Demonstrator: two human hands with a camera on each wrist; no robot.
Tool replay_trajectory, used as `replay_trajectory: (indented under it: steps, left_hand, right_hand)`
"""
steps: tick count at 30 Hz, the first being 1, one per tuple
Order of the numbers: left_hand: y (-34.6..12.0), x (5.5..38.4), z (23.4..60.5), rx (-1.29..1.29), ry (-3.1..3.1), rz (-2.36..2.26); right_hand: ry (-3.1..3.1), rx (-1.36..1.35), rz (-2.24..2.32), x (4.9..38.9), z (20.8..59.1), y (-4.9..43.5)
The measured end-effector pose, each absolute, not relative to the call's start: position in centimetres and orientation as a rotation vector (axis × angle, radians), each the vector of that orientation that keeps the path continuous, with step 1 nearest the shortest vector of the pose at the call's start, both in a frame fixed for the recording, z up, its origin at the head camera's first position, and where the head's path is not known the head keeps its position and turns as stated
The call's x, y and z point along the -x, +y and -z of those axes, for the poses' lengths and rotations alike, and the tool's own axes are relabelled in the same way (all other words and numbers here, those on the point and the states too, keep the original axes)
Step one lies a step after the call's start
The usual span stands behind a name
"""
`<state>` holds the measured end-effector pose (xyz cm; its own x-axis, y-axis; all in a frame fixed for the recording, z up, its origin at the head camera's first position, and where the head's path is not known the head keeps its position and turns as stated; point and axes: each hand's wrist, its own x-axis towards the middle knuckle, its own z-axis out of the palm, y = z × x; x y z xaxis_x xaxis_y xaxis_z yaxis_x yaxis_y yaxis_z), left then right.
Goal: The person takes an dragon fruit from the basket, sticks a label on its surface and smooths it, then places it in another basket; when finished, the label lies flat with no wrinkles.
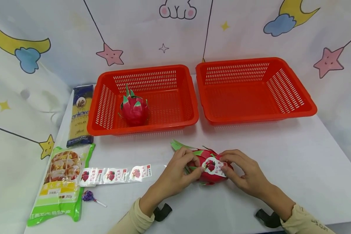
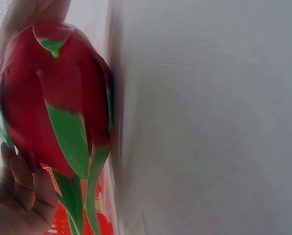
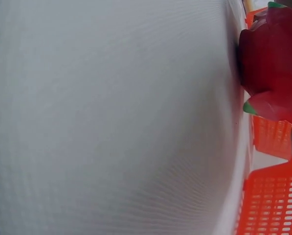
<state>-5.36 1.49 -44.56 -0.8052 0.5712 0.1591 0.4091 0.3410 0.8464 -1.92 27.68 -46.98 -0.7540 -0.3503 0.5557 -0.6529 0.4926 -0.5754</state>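
Note:
A pink dragon fruit (image 1: 206, 177) with green-tipped scales lies on its side on the white table, its leafy end to the left. Across its upper face is a white sticker (image 1: 212, 165) printed with a dragon fruit. My left hand (image 1: 179, 172) pinches the sticker's left end between thumb and forefinger. From the other side my right hand (image 1: 247, 172) holds the right end, thumb and fingers curled against the fruit. The left wrist view shows the fruit's (image 2: 43, 98) underside and green leaves; the right wrist view catches its rounded end (image 3: 273, 63). Some fingertips are hidden.
Two red baskets stand at the back; the left basket (image 1: 143, 129) holds another dragon fruit (image 1: 134, 112), beside the right basket (image 1: 237, 100). At left lie a sticker strip (image 1: 115, 175), a lollipop (image 1: 88, 196), a green food bag (image 1: 59, 182) and a pasta packet (image 1: 81, 115).

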Motion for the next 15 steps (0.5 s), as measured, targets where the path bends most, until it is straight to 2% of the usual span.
replay_trajectory:
  steps: [8, 15]
  left_hand:
    - [1.5, 5.0, 44.5, -0.843, 2.441, -1.456]
    - [1.4, 4.8, 44.5, -0.810, 2.440, -1.467]
  right_hand:
    - [-2.693, -0.676, -1.116, 1.5, 45.7, 27.7]
    - [-3.014, -0.539, -0.900, 0.9, 44.1, 26.3]
